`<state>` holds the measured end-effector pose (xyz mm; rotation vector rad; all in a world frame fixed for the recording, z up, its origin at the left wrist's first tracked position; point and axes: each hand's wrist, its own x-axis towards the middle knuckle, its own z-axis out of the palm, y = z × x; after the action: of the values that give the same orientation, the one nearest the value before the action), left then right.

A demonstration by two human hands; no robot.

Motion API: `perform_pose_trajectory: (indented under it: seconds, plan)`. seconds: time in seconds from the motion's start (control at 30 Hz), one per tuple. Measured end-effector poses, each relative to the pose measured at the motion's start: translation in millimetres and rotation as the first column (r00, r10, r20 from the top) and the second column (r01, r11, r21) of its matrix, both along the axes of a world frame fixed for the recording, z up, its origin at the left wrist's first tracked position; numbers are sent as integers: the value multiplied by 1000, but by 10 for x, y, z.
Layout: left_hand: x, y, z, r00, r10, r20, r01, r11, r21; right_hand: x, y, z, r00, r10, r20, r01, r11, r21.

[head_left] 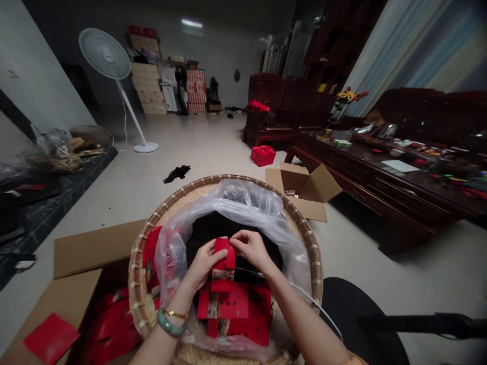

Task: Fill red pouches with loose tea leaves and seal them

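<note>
My left hand (202, 264) holds a small red packet (225, 261) upright, its thumb across the front. At the packet's top corner, the fingers of my right hand (251, 248) are pinched together. Both hands are above a clear plastic bag (171, 223), whose mouth is spread wide inside a round woven basket (137, 258). Dark loose material (213, 223) fills the bag; its kind is hard to make out. More red packets (236, 301) with a printed band lie below my hands, on the near side of the bag.
An open carton (76, 299) of red packets stands at the left, another open carton (304, 185) beyond the basket. A black round base (365, 324) with a pole is at the right. Farther off are a white fan (145, 147), a red box (263, 155) and a dark wooden table (361, 187).
</note>
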<state>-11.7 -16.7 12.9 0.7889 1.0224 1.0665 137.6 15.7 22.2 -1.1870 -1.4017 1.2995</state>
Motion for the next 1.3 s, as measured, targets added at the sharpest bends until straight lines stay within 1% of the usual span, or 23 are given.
perform_pose_trajectory:
  seconds: [0.07,0.13,0.2,0.27,0.37,0.43,0.53,0.67,0.8,0.9,0.97,1.0,1.07,1.1,1.17,1.2,1.23,1.3]
  plan:
    - [3,-15,-27,992,-121,28,122,992,-44,3,16,-28,1000,-12,-10,12,1000,10]
    - [11,-20,-63,983,-170,63,175,980,-89,14,24,-38,999,-25,21,24,999,45]
    - [23,-12,-90,985,-149,87,159,981,-113,25,28,-37,999,-21,38,18,997,78]
    - [35,6,-97,989,-128,80,137,983,-121,32,33,-35,999,22,46,-27,995,95]
    - [44,32,-87,992,-119,47,123,986,-113,28,42,-40,994,80,70,-84,995,57]
    - [41,36,-86,990,-130,56,135,985,-105,20,52,-46,995,60,73,-61,998,6]
    - [19,13,-102,980,-190,60,195,976,-99,24,82,-55,999,-13,44,14,999,-30]
    - [-19,-38,-110,960,-274,-60,266,957,-119,77,145,-88,1000,-28,11,29,999,-31]
    - [-46,-45,-83,929,-320,-185,310,947,-78,119,177,-130,999,-23,22,24,999,-42]
    - [-66,-27,-84,924,-330,-192,325,944,-53,130,129,-102,999,16,52,-16,1000,14]
    - [-75,-14,-106,930,-315,-189,319,948,-14,143,60,-25,991,83,102,-95,989,118]
    - [-78,-7,-122,933,-297,-201,306,952,15,153,21,32,982,119,148,-146,972,184]
    - [-79,10,-160,930,-239,-277,272,959,84,182,-53,172,946,171,275,-255,917,308]
    - [-78,21,-181,921,-200,-335,255,958,128,198,-81,248,922,181,342,-304,887,348]
    - [-79,50,-222,889,-114,-444,236,944,232,229,-114,390,861,157,484,-369,849,379]
    - [-81,66,-242,872,-74,-485,236,930,282,239,-119,449,815,133,563,-393,842,369]
    - [-83,80,-261,856,-41,-516,239,915,324,243,-120,499,754,109,647,-416,842,343]
    - [-87,101,-295,830,-5,-557,255,893,371,229,-114,570,589,84,804,-459,853,247]
